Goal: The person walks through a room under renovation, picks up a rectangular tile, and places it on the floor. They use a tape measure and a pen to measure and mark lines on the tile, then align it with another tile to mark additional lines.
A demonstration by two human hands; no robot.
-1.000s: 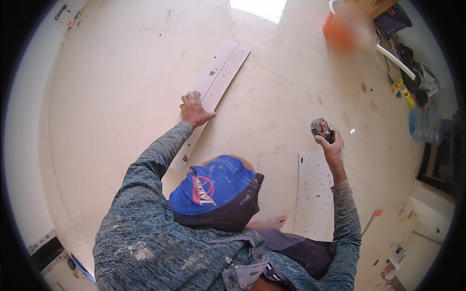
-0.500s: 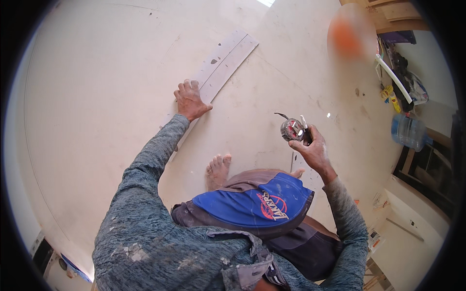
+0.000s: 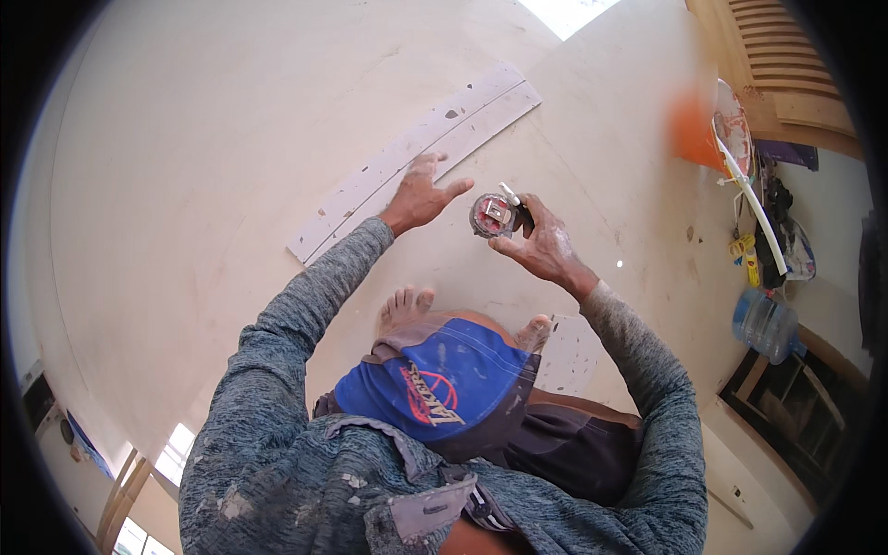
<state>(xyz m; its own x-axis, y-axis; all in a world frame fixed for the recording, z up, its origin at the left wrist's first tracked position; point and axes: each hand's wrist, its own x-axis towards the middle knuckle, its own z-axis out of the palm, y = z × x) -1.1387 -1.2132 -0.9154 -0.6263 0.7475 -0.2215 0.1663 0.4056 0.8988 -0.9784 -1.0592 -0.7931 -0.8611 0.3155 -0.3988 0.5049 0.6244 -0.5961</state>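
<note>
A long, pale strip of board with a dark line along its length and dark chips lies slantwise on the floor. Over its near edge is my left hand, its fingers apart and nothing in them; whether the fingertips touch the board I cannot tell. To the right of it, my right hand grips a round, dusty tape measure with a red face and a metal clip. A short white stick, perhaps a marker, pokes up beside the tape measure at my right fingers.
Another speckled board piece lies by my right foot. Along the right side are an orange bucket, a white tube, a clear blue water jug and a louvred wooden panel.
My left hand has slid up and to the right, its fingers loosening from the board. My right hand has brought the tape measure leftward, closer to the left hand. The view has shifted.
</note>
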